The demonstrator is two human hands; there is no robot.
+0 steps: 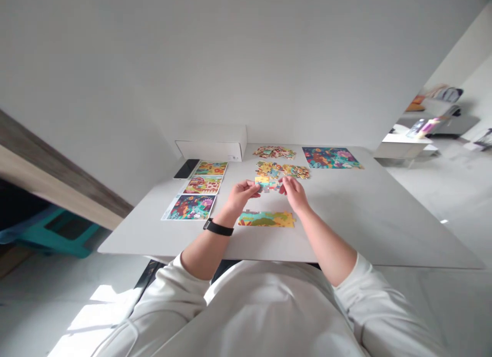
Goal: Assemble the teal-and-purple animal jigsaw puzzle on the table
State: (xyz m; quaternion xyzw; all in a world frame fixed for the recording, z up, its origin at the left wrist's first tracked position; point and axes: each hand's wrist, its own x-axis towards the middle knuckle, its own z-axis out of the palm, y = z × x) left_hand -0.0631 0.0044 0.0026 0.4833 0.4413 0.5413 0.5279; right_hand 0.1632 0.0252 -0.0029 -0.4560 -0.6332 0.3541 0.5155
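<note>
Several joined jigsaw puzzle pieces (263,182), yellow and light blue with some red, are held above the table between my two hands. My left hand (244,193) pinches their left end between thumb and fingers. At the right end, my right hand (293,193) has its fingers curled in a pinch on a piece there, partly hidden by the fingers. Just below the hands lies a partly assembled puzzle strip (265,219), green, yellow and blue. Beyond the hands are two small heaps of loose yellowish pieces, a left heap (269,168) and a right heap (296,171).
A heap of reddish pieces (274,151) lies farther back. An assembled dark blue puzzle (331,158) is at the back right. On the left are a reference sheet with three pictures (202,185), a dark phone (186,168) and a white box (209,149) against the wall.
</note>
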